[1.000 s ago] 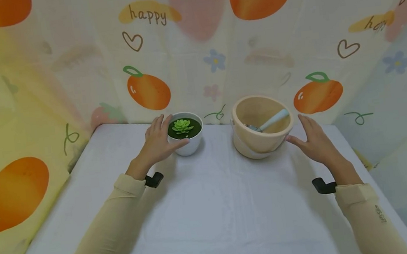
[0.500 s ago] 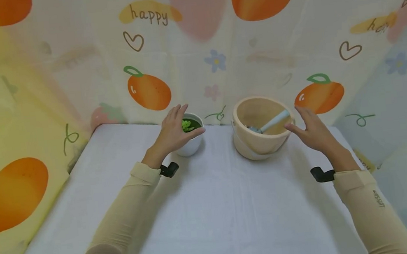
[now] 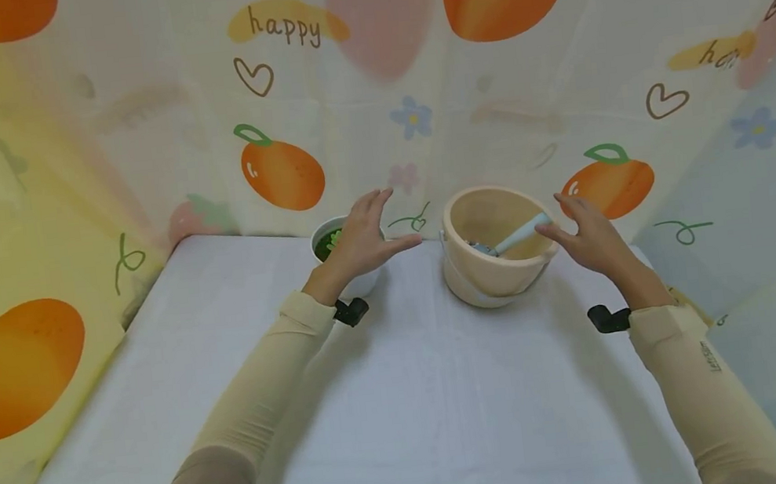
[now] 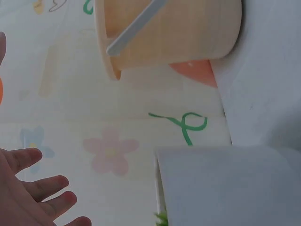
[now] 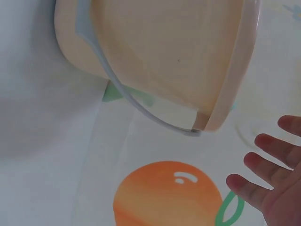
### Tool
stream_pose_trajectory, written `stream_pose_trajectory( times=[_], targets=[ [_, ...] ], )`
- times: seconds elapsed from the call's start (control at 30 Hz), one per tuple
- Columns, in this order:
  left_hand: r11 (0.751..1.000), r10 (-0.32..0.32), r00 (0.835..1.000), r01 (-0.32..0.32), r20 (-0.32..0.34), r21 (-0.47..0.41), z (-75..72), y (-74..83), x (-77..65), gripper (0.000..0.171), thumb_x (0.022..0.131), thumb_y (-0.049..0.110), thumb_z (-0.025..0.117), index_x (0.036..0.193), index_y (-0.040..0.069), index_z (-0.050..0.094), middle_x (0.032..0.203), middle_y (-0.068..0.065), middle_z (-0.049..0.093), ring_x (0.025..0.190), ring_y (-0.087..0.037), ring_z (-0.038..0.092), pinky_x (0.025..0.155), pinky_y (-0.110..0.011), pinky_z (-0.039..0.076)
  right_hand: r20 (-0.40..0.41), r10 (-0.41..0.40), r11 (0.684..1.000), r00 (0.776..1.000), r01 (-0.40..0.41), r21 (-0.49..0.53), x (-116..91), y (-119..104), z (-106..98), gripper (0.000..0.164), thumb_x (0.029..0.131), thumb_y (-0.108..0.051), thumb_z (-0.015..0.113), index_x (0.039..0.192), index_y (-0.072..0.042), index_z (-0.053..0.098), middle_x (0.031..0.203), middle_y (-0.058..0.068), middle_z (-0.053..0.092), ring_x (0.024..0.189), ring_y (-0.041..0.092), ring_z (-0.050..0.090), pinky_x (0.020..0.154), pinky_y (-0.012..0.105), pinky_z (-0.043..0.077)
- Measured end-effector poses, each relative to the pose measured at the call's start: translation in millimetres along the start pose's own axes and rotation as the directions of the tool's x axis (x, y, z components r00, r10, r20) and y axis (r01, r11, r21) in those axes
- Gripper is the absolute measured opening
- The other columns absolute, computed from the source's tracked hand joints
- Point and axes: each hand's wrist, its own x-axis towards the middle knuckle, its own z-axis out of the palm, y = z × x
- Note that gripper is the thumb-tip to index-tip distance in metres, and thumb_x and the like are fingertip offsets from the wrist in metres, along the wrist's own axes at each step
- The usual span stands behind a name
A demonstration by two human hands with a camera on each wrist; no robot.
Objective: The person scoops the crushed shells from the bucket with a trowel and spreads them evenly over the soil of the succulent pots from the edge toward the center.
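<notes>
My left hand (image 3: pixel 365 238) hovers in front of and above a white pot (image 3: pixel 362 285), fingers extended and thumb pointing right; nothing is in it. Part of the green succulent (image 3: pixel 334 239) in the pot is hidden behind that hand. To the right stands a beige bucket (image 3: pixel 480 273) with a pale bail handle (image 5: pixel 131 100) hanging down its side. A tool with a light blue handle (image 3: pixel 523 232) leans inside it, its head mostly below the rim. My right hand (image 3: pixel 592 238) is spread at the bucket's right rim; in the right wrist view its fingers (image 5: pixel 248 190) are apart from the wall.
A white cloth covers the table (image 3: pixel 448 409). Close behind the pot and bucket hangs a printed curtain (image 3: pixel 362 134) with oranges and flowers, and it continues along both sides.
My left hand has moved right across the front of the pot, towards the bucket. My right hand has risen slightly along the bucket's right side. Pot and bucket stay in place.
</notes>
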Motion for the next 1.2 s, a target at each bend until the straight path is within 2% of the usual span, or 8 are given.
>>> stream_pose_trajectory(
  times=[0.2,0.47,0.7,0.9,1.1,1.2],
  targets=[
    [1.000,0.002,1.000,-0.002,0.028,-0.009,15.2,9.0,9.1,0.098,0.080,0.062,0.068,0.155,0.016,0.024,0.160,-0.015,0.023,0.147,-0.033,0.023,0.115,-0.058,0.030,0.024,-0.008,0.999,1.000,0.009,-0.038,11.4,-2.0,-0.9,0.085,0.095,-0.058,0.050,0.152,-0.001,0.025,0.155,0.033,0.022,0.144,0.052,0.017,0.111,0.070,0.019],
    [0.999,0.048,0.998,-0.047,0.049,-0.027,34.2,19.3,17.9,0.094,0.082,0.057,0.069,0.154,0.015,0.026,0.159,-0.016,0.026,0.147,-0.035,0.025,0.116,-0.057,0.027,0.056,-0.045,0.994,0.997,0.050,-0.094,24.2,0.3,1.9,0.078,0.097,-0.052,0.051,0.148,0.004,0.032,0.151,0.033,0.029,0.140,0.052,0.024,0.113,0.067,0.020],
    [0.998,0.058,0.996,-0.055,0.071,-0.036,44.5,27.5,23.8,0.095,0.082,0.061,0.067,0.154,0.016,0.025,0.159,-0.016,0.026,0.147,-0.035,0.025,0.115,-0.059,0.027,0.085,-0.060,0.989,0.995,0.071,-0.133,32.7,4.0,5.4,0.075,0.097,-0.048,0.053,0.145,0.007,0.036,0.149,0.033,0.033,0.138,0.051,0.027,0.114,0.064,0.021],
    [0.997,0.037,0.996,-0.031,0.085,-0.068,55.9,31.2,29.1,0.094,0.083,0.061,0.066,0.155,0.016,0.026,0.160,-0.014,0.026,0.147,-0.034,0.025,0.114,-0.061,0.028,0.098,-0.075,0.981,0.992,0.091,-0.169,36.5,6.1,7.4,0.073,0.096,-0.047,0.056,0.142,0.008,0.041,0.145,0.034,0.036,0.135,0.052,0.032,0.113,0.064,0.025],
    [0.997,-0.014,0.994,0.022,0.105,-0.073,65.9,34.6,32.7,0.095,0.080,0.064,0.066,0.154,0.018,0.026,0.161,-0.014,0.023,0.149,-0.032,0.023,0.115,-0.060,0.026,0.131,-0.069,0.972,0.989,0.096,-0.213,39.9,4.7,6.8,0.066,0.095,-0.039,0.060,0.140,0.007,0.044,0.144,0.035,0.037,0.133,0.053,0.033,0.112,0.064,0.026],
    [0.995,-0.015,0.994,0.025,0.107,-0.094,69.4,35.4,34.2,0.095,0.081,0.064,0.066,0.154,0.020,0.026,0.161,-0.012,0.024,0.149,-0.031,0.022,0.116,-0.061,0.024,0.148,-0.058,0.969,0.987,0.092,-0.231,42.1,4.4,5.2,0.064,0.095,-0.035,0.062,0.139,0.008,0.045,0.143,0.036,0.037,0.133,0.053,0.033,0.112,0.064,0.027]
  ],
)
